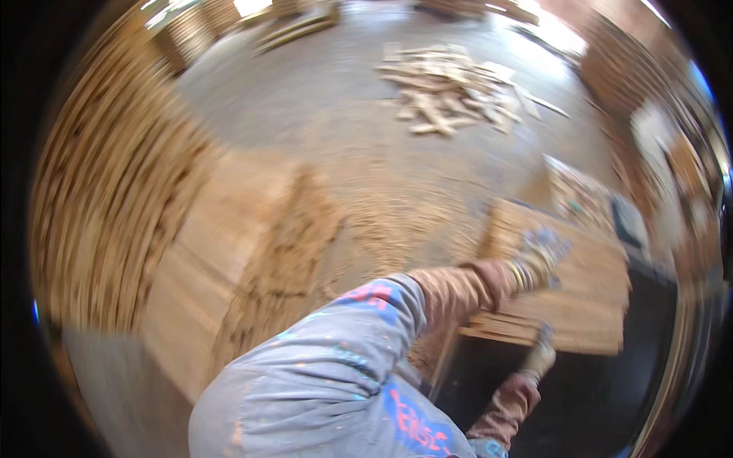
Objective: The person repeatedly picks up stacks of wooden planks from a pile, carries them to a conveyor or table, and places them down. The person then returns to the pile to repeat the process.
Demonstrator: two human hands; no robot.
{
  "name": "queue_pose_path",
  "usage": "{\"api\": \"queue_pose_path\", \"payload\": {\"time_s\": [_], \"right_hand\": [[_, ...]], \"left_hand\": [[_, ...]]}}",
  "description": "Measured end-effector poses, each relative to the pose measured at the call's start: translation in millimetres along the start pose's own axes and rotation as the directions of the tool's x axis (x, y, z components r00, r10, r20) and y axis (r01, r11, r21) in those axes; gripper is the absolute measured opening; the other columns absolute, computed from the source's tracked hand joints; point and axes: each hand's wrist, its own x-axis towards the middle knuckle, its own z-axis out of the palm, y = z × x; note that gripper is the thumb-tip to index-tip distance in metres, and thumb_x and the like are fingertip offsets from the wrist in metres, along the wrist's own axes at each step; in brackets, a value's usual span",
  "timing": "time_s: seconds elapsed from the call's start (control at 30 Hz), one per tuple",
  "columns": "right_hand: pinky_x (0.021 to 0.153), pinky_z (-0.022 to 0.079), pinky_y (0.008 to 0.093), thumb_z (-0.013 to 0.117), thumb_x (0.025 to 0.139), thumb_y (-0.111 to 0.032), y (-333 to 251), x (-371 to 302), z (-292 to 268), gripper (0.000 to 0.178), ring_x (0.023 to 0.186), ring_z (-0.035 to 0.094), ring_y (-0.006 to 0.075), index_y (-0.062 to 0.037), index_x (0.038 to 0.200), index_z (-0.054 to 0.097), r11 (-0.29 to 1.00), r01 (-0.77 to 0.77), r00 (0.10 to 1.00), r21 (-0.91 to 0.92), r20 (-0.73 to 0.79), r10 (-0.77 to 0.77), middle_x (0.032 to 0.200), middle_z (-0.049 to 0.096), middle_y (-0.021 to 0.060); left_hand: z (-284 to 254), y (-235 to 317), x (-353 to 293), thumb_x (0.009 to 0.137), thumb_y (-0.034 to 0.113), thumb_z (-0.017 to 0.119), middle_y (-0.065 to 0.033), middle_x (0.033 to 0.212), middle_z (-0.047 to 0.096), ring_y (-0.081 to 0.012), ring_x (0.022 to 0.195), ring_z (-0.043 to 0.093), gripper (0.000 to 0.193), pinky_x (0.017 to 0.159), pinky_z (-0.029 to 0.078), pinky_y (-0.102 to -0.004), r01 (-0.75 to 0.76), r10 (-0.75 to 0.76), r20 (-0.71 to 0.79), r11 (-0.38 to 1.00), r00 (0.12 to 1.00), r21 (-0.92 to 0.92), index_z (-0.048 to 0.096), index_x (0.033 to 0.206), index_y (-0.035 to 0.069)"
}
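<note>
My left hand (540, 256), in a pale knitted glove with grey-blue fingers and a striped cuff, reaches across a stack of thin wood veneer sheets (584, 305). Its fingers look spread over the top sheet, though motion smears them. At the stack's near edge is my right hand (540, 357), gloved the same way. One grey fingertip overlaps the sheets there; blur hides whether the other fingers grip the edge. The sheets are brown, with uneven layered edges, and lie on a dark flat surface (580, 397).
To the left stands a large stack of wood sheets (217, 244), beside tall layered wood stacks (99, 206). A pile of wood strips (450, 88) lies on the grey floor (305, 91) ahead. Wood scraps (389, 214) litter the nearer floor. A printed sack-like bundle (580, 195) sits beyond the veneer.
</note>
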Motion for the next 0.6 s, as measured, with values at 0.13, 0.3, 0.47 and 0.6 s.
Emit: {"api": "queue_pose_path", "payload": {"time_s": [0.13,0.3,0.47,0.6], "right_hand": [[0.069,0.052,0.0341,0.065,0.099,-0.050,32,95,-9,0.057,0.076,0.060,0.0192,0.0049,0.112,0.075,0.923,-0.190,0.925,-0.335,0.255,0.282,0.090,0.071,0.0094],[0.059,0.048,0.0479,0.059,0.091,-0.072,-74,218,102,0.069,0.054,0.055,0.0286,-0.0078,0.088,0.082,0.393,0.696,0.705,-0.600,0.674,-0.220,0.064,0.068,0.0084],[0.088,0.050,0.0304,0.064,0.102,-0.022,-105,133,427,0.042,0.099,0.062,0.0173,0.0073,0.131,0.061,0.519,0.852,0.086,0.067,0.961,-0.264,0.112,0.068,0.0121],[0.108,0.043,0.0368,0.069,0.098,-0.036,-43,-181,561,0.070,0.130,0.056,0.0244,0.0023,0.151,0.044,0.811,0.527,-0.462,0.253,0.887,0.023,0.143,0.059,0.0169]], "left_hand": [[-28,-122,-119,0.090,0.044,0.071,-0.0216,0.150,0.045,-0.0410,0.136,0.045,0.068,0.116,0.035,-0.0535,0.164,-0.165,0.004,0.980,0.986,-0.115,0.050,0.148,0.015],[-9,-316,-358,0.086,0.029,0.076,-0.0175,0.110,0.067,-0.0356,0.110,0.063,0.047,0.096,0.052,-0.0474,0.629,-0.514,-0.557,0.777,0.653,0.021,0.067,0.127,0.008],[11,-322,-621,0.085,0.030,0.076,-0.0220,0.122,0.069,-0.0379,0.115,0.066,0.046,0.099,0.052,-0.0442,0.835,-0.562,-0.722,0.097,-0.403,-0.542,0.068,0.123,0.005],[29,-261,-798,0.085,0.033,0.076,-0.0221,0.131,0.066,-0.0376,0.122,0.062,0.049,0.103,0.051,-0.0438,0.741,-0.456,-0.596,-0.276,-0.661,-0.611,0.068,0.125,0.006]]}}
